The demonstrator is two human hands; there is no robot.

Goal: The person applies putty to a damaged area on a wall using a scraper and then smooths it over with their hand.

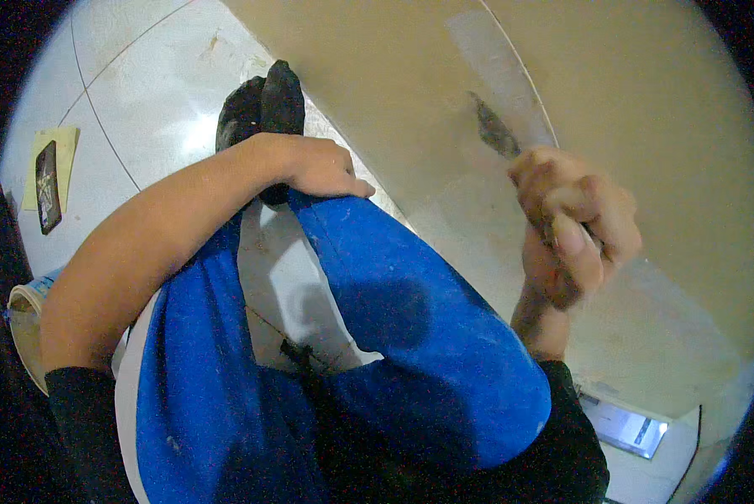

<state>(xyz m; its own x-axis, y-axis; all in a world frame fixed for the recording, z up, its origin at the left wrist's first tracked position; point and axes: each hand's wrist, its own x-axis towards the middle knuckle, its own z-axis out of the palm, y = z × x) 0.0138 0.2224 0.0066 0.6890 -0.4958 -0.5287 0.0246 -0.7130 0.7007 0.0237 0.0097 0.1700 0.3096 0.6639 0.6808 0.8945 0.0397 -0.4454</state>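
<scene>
My right hand [574, 223] is closed around the handle of a small trowel [495, 128] with a narrow, pointed, grey-stained blade. The blade points up and left in front of a beige wall [377, 67]; whether its tip touches the wall I cannot tell. Greyish smeared patches show on the wall near the blade and below the hand. My left hand [320, 166] lies over the knee of my blue trousers [394, 260], with nothing visible in it and its fingers partly stretched. Just beyond that hand are my black-covered feet [281, 97].
On the pale tiled floor [141, 76] at the left, a dark phone [48, 186] lies on a yellow paper [68, 147]. A bucket [26, 315] stands by my left elbow, partly hidden. A bright bluish panel [625, 424] shows at the lower right. A thin line runs along the wall.
</scene>
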